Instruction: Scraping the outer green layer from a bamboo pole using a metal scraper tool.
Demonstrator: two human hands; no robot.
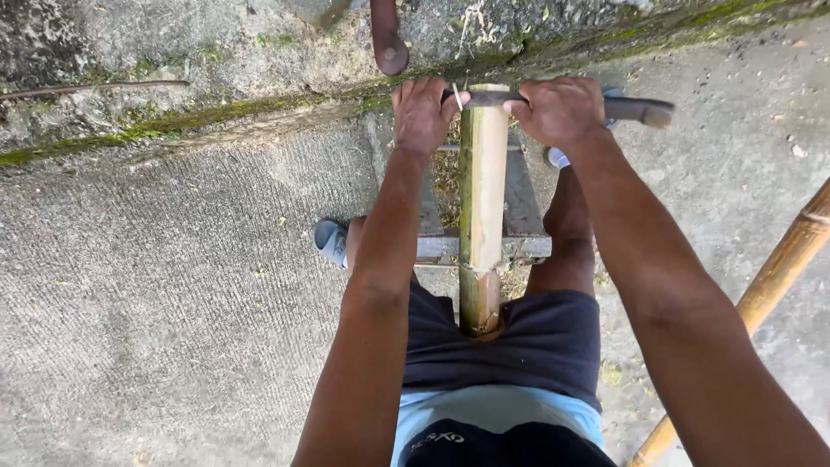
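Both hands closed on a blade (493, 98) — left hand (421, 112), right hand (560, 110) — across the bamboo's (482, 199) far end.

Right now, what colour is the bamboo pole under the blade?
Yellowish-tan with green streaks, the bamboo pole shows best in the head view, under the blade.

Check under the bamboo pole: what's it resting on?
The bamboo pole lies across a grey wooden crossbar of a low frame on the concrete ground. Its near end meets the dark shorts. The frame's legs and the ground directly beneath are covered.
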